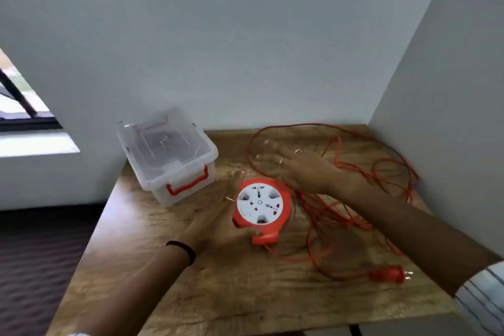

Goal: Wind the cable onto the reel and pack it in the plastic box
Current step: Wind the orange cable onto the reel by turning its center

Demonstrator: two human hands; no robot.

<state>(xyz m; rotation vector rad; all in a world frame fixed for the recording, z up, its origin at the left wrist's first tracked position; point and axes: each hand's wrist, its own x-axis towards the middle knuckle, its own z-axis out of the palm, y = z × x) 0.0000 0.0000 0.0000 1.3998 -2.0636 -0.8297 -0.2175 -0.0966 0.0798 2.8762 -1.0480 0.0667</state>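
An orange cable reel [260,209] with a white socket face lies on the wooden table [207,289]. My left hand [218,215] is blurred and lies against the reel's left side, thumb at its lower edge. My right hand [297,169] hovers just behind and right of the reel, fingers spread, holding nothing. The orange cable [354,172] sprawls in loose loops over the right half of the table, ending in an orange plug [390,274] near the front right. A clear plastic box [167,155] with a lid and red latch stands at the table's back left corner.
Grey walls close in the table at the back and on the right. The table's left edge drops to a dark floor. A window sits at the far left.
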